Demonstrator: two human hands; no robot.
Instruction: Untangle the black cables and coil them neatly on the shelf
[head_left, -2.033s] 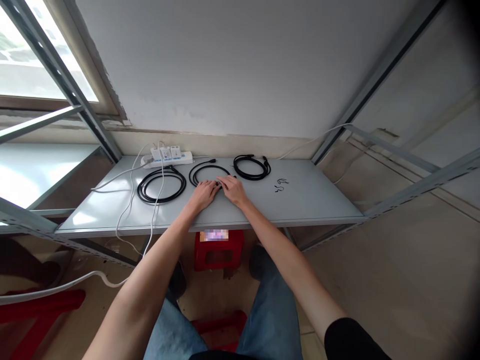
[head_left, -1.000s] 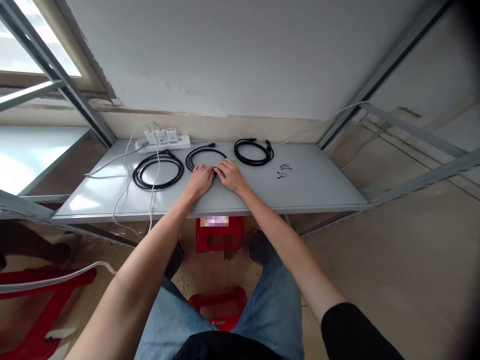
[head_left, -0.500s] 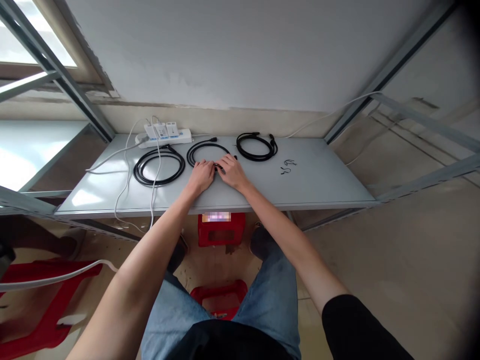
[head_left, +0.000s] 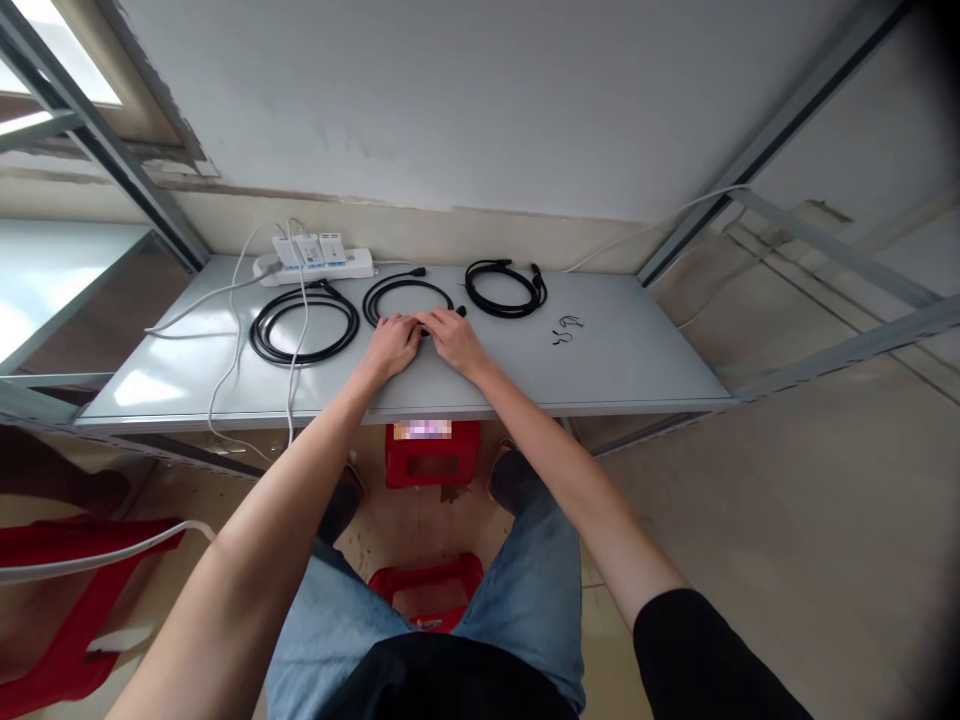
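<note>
On the grey metal shelf, a coiled black cable (head_left: 405,285) lies in the middle with a plug at its far end. Both hands close on its near side. My left hand (head_left: 394,345) has its fingers curled around the cable. My right hand (head_left: 454,338) touches the left one, its fingers bent over the same stretch of coil. What lies under the fingertips is mostly hidden. Another coiled black cable (head_left: 259,335) rests to the left, and a third black coil (head_left: 501,310) sits to the right, behind my right hand.
A white power strip (head_left: 352,265) with chargers stands at the back left, white cords trailing over the shelf edge. Several short black ties (head_left: 564,336) lie on the shelf (head_left: 645,360) at right. Red stools (head_left: 433,470) stand below; metal uprights (head_left: 690,230) flank the shelf.
My hands have drawn closer together over the near side of the middle coil, covering the dark piece that showed between them. The whole view has shifted slightly.
</note>
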